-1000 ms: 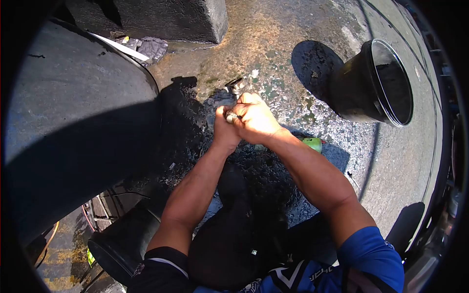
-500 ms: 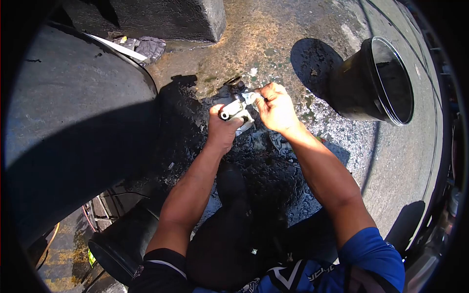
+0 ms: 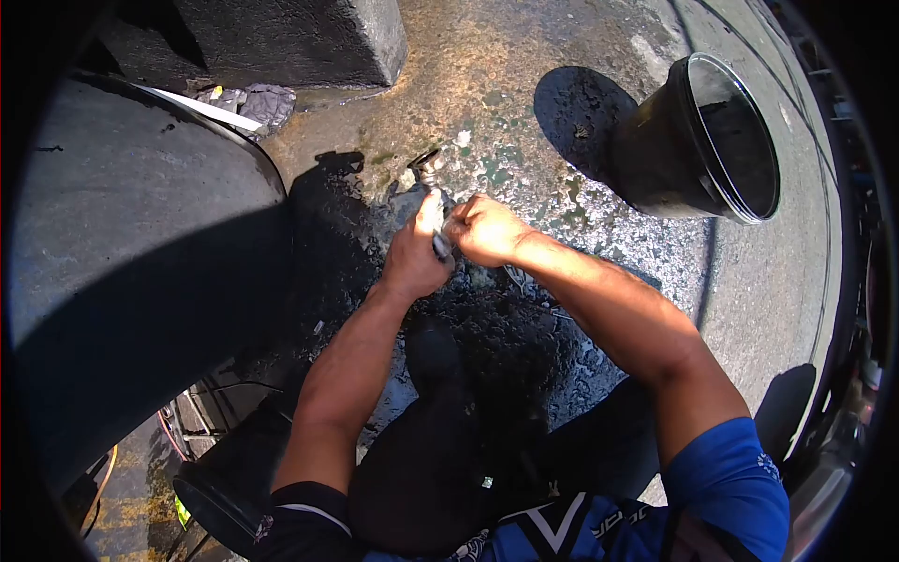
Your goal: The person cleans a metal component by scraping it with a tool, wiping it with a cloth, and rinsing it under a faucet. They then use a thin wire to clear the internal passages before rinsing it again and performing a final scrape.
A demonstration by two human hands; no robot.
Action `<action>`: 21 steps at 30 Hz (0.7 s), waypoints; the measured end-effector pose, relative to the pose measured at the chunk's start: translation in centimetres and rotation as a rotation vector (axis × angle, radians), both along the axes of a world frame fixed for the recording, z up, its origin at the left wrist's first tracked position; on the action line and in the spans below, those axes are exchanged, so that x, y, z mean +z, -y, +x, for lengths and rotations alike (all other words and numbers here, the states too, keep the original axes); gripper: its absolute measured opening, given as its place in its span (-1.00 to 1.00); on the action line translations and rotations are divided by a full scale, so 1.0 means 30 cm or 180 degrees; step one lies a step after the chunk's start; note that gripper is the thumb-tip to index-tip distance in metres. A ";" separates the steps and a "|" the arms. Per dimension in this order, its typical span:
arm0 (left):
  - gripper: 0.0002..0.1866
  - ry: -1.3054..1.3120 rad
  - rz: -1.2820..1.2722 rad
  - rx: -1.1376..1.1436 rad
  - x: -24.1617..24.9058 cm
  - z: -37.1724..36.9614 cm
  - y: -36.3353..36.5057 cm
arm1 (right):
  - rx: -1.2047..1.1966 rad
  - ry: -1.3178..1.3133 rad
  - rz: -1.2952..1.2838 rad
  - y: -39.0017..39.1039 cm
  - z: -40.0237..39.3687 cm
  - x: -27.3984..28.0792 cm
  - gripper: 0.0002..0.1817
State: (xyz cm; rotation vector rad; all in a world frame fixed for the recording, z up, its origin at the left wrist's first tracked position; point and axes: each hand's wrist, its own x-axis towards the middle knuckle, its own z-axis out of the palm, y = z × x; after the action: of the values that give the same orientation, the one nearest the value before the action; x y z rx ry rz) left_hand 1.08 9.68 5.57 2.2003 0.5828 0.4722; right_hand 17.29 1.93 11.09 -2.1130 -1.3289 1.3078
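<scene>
The left hand is wrapped around a small silvery metal part, which sits between the two hands, above the floor. The right hand is curled just beside it, knuckles up; its fingertips are hidden, so I cannot tell whether it grips the part too. Just beyond the hands, a small dark-rimmed piece lies on the ground.

The floor is rough and stained: dark and wet-looking below the hands, glinting to the right, brownish farther ahead, dry grey at the far right. Sunlight falls hard across it, throwing sharp shadows. A black bucket stands to the right, its shadow beside it. On the left is a large, dark curved surface, half shaded; past it, crumpled dark plastic lies near a heavy block. Another black container shows at lower left.
</scene>
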 end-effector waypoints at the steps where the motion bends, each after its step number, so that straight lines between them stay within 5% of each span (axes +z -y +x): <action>1: -0.05 -0.0129 0.0021 -0.0296 0.003 -0.008 -0.017 | 0.0143 -0.0403 -0.0453 0.004 0.019 0.014 -0.74; 3: -0.05 -0.0407 0.0066 -0.0895 0.026 -0.023 -0.044 | 0.1868 0.1022 0.0136 0.053 0.052 0.012 -0.73; 5: -0.05 -0.0847 -0.0076 -0.1108 0.108 0.005 -0.036 | 0.2324 0.1486 0.1103 0.095 0.103 -0.020 -0.70; 7: -0.06 -0.1074 -0.0315 -0.1096 0.141 0.034 -0.052 | 0.1519 0.1220 0.0560 0.104 0.069 -0.026 -0.74; 10: 0.05 -0.1100 -0.1073 -0.1182 0.115 0.047 -0.073 | -0.0734 -0.0878 -0.0636 0.106 0.074 0.007 -0.81; 12: 0.07 -0.0915 -0.1496 -0.1203 0.069 0.052 -0.094 | -0.1770 -0.1866 -0.0244 0.136 0.100 -0.099 -0.81; 13: -0.04 -0.0651 -0.2591 -0.0849 0.046 0.055 -0.084 | -0.2077 -0.2259 -0.0095 0.133 0.128 -0.079 -0.81; 15: -0.17 0.0032 -0.4120 0.0152 -0.023 0.056 -0.063 | -0.2523 -0.1834 0.0658 0.133 0.177 -0.118 -0.81; 16: -0.40 0.0363 -0.4393 0.0838 -0.008 0.071 -0.040 | -0.2713 -0.1899 0.1343 0.116 0.176 -0.127 -0.79; 17: -0.60 0.0758 -0.5162 0.0371 0.010 0.081 -0.047 | -0.2546 -0.1190 0.1520 0.132 0.154 -0.131 -0.77; 19: -0.66 0.1041 -0.5663 0.1397 -0.022 0.101 -0.029 | -0.2186 -0.0068 0.2403 0.149 0.058 -0.148 -0.74; 20: -0.65 0.1188 -0.5737 0.1377 -0.048 0.107 -0.032 | -0.1619 0.1131 0.2746 0.177 0.034 -0.120 -0.70; 21: -0.64 0.1333 -0.5815 0.1357 -0.062 0.118 -0.037 | -0.1392 0.1397 0.2848 0.177 -0.002 -0.083 -0.62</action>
State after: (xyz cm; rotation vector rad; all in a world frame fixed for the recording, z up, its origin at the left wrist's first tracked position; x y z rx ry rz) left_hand 4.61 10.78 3.72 0.2326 0.7502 0.3193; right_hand 17.23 -3.36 8.60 -1.8709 -1.1688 0.0141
